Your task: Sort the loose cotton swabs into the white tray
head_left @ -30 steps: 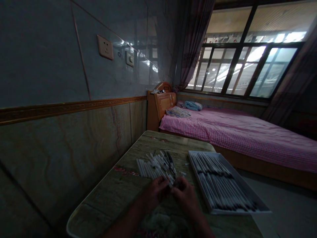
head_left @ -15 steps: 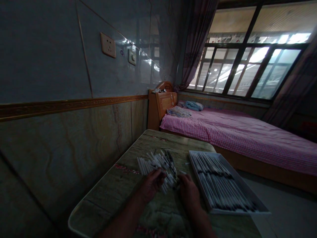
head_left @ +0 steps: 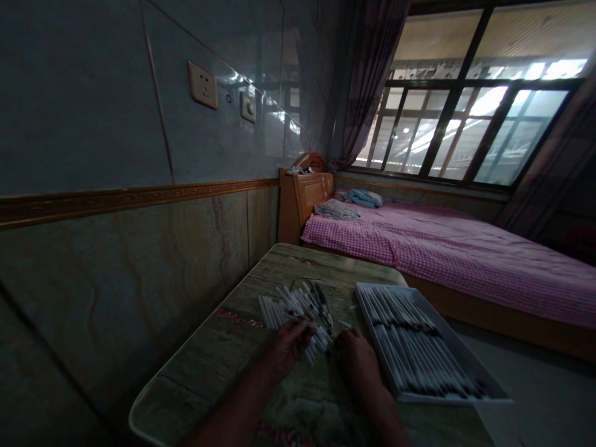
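A loose pile of short white pen tubes [head_left: 272,310] lies on the table, with thin dark pieces [head_left: 322,300] at its right side. At the near edge of the pile, my left hand [head_left: 288,349] is closed in a pinch on a white pen tube [head_left: 298,320], partly covered by the fingers. My right hand [head_left: 356,357] is curled just right of the pile, its fingertips turned toward my left hand. Whatever it grips is hidden by the fingers. A small white piece [head_left: 345,325] lies beyond its knuckles.
To the right, a white tray [head_left: 379,357] holds rows of slim white pens with black ends. It overhangs the right edge of the stone-patterned table [head_left: 209,385]. A bed with a pink checked sheet [head_left: 419,242] stands behind; a tiled wall [head_left: 195,261] runs along the left.
My right hand has shifted slightly down and its fingers have curled in more. My left hand has tilted a little at the same spot. The pile and tray look unchanged.
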A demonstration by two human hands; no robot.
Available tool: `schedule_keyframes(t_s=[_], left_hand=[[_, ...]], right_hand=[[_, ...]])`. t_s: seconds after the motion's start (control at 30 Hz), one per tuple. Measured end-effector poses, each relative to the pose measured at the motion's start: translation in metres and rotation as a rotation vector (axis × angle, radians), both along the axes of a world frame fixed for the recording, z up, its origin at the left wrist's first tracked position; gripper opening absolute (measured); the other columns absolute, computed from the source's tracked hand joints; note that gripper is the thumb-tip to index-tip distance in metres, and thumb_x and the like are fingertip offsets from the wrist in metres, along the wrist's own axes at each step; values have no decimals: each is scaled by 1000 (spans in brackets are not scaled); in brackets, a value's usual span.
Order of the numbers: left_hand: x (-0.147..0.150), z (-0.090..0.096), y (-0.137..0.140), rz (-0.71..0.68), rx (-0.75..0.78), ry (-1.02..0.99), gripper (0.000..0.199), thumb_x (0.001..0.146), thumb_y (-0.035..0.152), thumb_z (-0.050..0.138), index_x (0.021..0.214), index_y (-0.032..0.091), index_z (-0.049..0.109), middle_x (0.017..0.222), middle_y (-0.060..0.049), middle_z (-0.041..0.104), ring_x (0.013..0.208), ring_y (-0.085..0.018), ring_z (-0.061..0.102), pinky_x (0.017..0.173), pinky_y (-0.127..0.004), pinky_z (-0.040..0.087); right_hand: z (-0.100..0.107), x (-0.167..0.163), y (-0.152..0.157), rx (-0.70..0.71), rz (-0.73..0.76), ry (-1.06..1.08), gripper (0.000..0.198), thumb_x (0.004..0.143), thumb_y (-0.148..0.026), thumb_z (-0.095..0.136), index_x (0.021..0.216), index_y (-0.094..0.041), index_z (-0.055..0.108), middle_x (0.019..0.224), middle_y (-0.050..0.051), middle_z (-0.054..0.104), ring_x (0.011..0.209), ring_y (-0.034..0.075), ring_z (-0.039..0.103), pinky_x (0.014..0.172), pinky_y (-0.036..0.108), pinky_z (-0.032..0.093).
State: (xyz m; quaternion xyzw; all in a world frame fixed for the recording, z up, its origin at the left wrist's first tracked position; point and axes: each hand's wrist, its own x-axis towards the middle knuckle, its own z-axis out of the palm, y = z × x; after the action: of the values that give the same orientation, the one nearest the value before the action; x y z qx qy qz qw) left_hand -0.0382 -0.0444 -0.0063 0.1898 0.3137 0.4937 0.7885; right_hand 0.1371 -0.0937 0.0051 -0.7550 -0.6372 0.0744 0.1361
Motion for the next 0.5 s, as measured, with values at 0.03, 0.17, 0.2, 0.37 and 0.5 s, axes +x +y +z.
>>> schedule_keyframes(t_s=[0.03, 0.17, 0.2, 0.37, 0.5], left_hand=[[0, -1, 1, 2, 2, 5, 7, 78, 7, 68, 78, 13, 64, 71, -2, 72, 64, -11, 71, 56, -15, 55], [0, -7, 3, 6, 24, 8, 5, 78, 8, 69, 78, 11, 64, 71, -3, 73, 65, -12, 71, 57, -16, 56], [0, -8, 4, 10, 26, 6, 6, 78, 9, 69, 78, 12, 64, 71, -3, 73, 65, -12, 71, 57, -17, 56], [1, -7, 3, 23, 34, 13, 9, 74, 9, 72, 78, 12, 64, 74, -3, 74, 67, -13, 71, 57, -16, 55], [3, -6, 0, 18, 50, 18, 15, 70, 9, 76, 78, 12, 65, 74, -4, 74, 69, -14, 71, 60, -18, 56]], right_hand=[[1, 0, 0, -4, -5, -1, 28, 91, -14, 39, 87, -18, 66, 94, 8, 66, 80, 15, 63, 61, 23, 35], [0, -1, 0, 3, -35, -46, 24, 91, -18, 41, 91, -19, 65, 94, 8, 68, 80, 18, 65, 58, 24, 34], [-1, 0, 0, 13, -45, -50, 24, 91, -19, 41, 91, -19, 65, 93, 8, 69, 79, 18, 65, 58, 24, 34], [-12, 4, -3, 251, -38, 189, 24, 86, -19, 44, 95, -19, 66, 94, 9, 70, 84, 20, 65, 67, 26, 43], [-18, 0, -4, 492, 26, 631, 28, 84, -29, 47, 98, -17, 69, 97, 10, 71, 90, 21, 65, 79, 29, 48]])
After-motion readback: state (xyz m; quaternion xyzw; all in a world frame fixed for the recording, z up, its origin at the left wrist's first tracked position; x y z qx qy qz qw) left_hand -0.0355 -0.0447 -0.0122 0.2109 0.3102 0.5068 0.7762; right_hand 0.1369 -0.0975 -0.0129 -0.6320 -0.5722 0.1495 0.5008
